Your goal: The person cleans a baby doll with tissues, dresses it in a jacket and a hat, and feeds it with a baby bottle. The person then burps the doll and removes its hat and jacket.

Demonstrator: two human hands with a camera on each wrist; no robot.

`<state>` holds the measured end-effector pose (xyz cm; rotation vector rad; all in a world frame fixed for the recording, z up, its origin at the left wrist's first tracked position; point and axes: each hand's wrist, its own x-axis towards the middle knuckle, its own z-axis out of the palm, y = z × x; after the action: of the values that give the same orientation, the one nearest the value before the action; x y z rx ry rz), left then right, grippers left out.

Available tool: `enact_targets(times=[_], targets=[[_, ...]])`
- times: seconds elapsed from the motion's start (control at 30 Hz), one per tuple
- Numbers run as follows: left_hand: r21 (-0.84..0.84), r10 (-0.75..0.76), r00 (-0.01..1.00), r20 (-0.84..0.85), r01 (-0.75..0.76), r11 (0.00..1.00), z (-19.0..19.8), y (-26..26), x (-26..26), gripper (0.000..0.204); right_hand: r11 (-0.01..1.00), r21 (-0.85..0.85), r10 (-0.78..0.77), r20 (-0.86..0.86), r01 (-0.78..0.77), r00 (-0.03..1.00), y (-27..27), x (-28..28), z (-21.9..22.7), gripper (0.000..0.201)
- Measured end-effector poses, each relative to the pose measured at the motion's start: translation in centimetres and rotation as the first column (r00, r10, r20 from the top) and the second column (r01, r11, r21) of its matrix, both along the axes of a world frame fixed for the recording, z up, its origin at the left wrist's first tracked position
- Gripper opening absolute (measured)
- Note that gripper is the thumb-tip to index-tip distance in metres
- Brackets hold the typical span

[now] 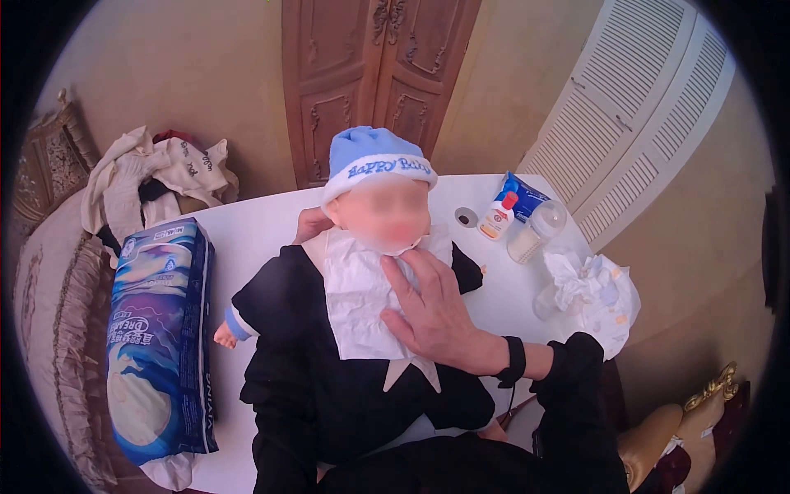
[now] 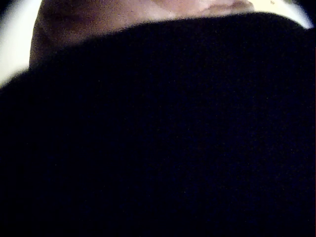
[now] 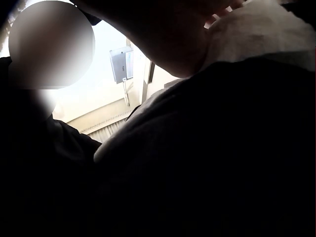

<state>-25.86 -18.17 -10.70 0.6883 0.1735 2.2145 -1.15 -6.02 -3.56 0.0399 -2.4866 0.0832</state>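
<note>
A baby doll (image 1: 284, 305) in a dark outfit and a blue cap (image 1: 374, 152) lettered "Happy Baby" is propped up before me. Over its chest hangs a creased white cloth (image 1: 354, 309). My right hand (image 1: 440, 309) lies on the cloth, fairly straight fingers pressing its upper edge at the doll's chin, thumb lower down. Beside the doll's neck my left hand (image 1: 313, 224) shows only in part; its fingers are hidden behind the head. Dark fabric fills most of both wrist views, with a bit of left hand (image 2: 98, 19) at the top of the left one.
A blue diaper pack (image 1: 156, 337) stands at the white table's (image 1: 255, 202) left side. At the right are a red-capped bottle (image 1: 498, 218), a blue wipes pack (image 1: 527, 193), a baby bottle (image 1: 535, 235) and a crumpled diaper (image 1: 597, 296). Clothes (image 1: 156, 173) lie beyond the table.
</note>
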Motion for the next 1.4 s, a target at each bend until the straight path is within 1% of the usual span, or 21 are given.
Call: enact_targets(times=[0.13,0.23,0.3,0.4,0.53,0.63,0.7,0.73,0.8,0.83,0.9,0.93,1.0,1.1,1.33,1.4], targets=[[-0.005,-0.007,1.0,0.0,0.007,1.0,0.0,0.1,0.1,0.078,0.999,-0.038,0.001,0.004,-0.001,1.0,-0.2,-0.1,-0.1,0.06],[-0.006,-0.009,1.0,0.001,0.009,1.0,-0.1,0.1,0.2,0.078,0.999,-0.033,-0.035,0.023,0.035,0.999,-0.4,-0.2,-0.1,0.059],[-0.005,-0.009,1.0,-0.001,0.009,1.0,0.0,0.1,0.2,0.078,0.995,-0.091,-0.028,0.033,0.031,0.999,-0.3,-0.3,0.0,0.058],[-0.007,-0.012,1.0,-0.002,0.012,1.0,0.0,0.1,0.3,0.078,0.993,-0.12,-0.012,0.044,0.017,0.999,-0.2,-0.5,0.2,0.057],[-0.014,-0.01,1.0,-0.002,0.01,1.0,0.0,0.0,0.4,0.078,0.993,-0.118,0.005,0.065,0.003,0.998,0.2,-0.5,0.3,0.055],[-0.021,-0.009,1.0,0.0,0.009,1.0,-0.1,-0.1,0.5,0.078,0.997,-0.081,0.002,0.068,0.004,0.998,0.3,-0.6,0.2,0.053],[-0.022,-0.011,1.0,-0.001,0.011,1.0,-0.1,0.0,0.5,0.078,1.0,-0.009,0.0,-0.017,-0.001,1.0,0.3,-0.6,-0.2,0.054],[-0.023,-0.012,1.0,-0.001,0.012,1.0,-0.1,0.0,0.5,0.078,1.0,-0.009,0.001,-0.016,-0.001,1.0,0.3,-0.6,-0.4,0.054],[-0.025,-0.011,1.0,0.002,0.011,1.0,-0.2,-0.1,0.6,0.078,0.994,-0.1,0.03,-0.111,-0.041,0.993,0.3,-0.6,-0.7,0.058],[-0.026,-0.011,1.0,0.004,0.011,1.0,-0.3,-0.1,0.6,0.078,0.994,-0.101,0.031,-0.109,-0.042,0.994,0.2,-0.6,-0.6,0.058],[-0.03,-0.014,1.0,0.004,0.014,0.999,-0.3,-0.1,0.7,0.078,0.999,-0.039,-0.022,-0.054,0.02,0.998,-0.2,-0.6,0.0,0.061],[-0.03,-0.015,1.0,0.004,0.015,0.999,-0.3,-0.1,0.7,0.078,0.999,-0.04,-0.023,-0.054,0.021,0.998,-0.2,-0.7,0.0,0.061],[-0.029,-0.015,1.0,0.003,0.015,0.999,-0.3,-0.2,0.7,0.078,0.998,0.041,-0.042,-0.012,0.043,0.999,-0.2,-0.8,0.1,0.062],[-0.027,-0.015,1.0,0.003,0.015,1.0,-0.3,-0.2,0.7,0.078,0.995,0.087,-0.044,-0.001,0.044,0.999,-0.1,-0.9,-0.2,0.062],[-0.026,-0.023,1.0,0.001,0.023,0.999,-0.2,0.0,0.9,0.078,0.994,0.086,-0.071,-0.024,0.073,0.997,-0.3,-0.7,-0.5,0.06],[-0.025,-0.026,1.0,0.0,0.026,0.999,-0.2,0.0,1.0,0.078,0.994,0.081,-0.072,-0.059,0.077,0.996,-0.2,-0.7,-0.9,0.06]])
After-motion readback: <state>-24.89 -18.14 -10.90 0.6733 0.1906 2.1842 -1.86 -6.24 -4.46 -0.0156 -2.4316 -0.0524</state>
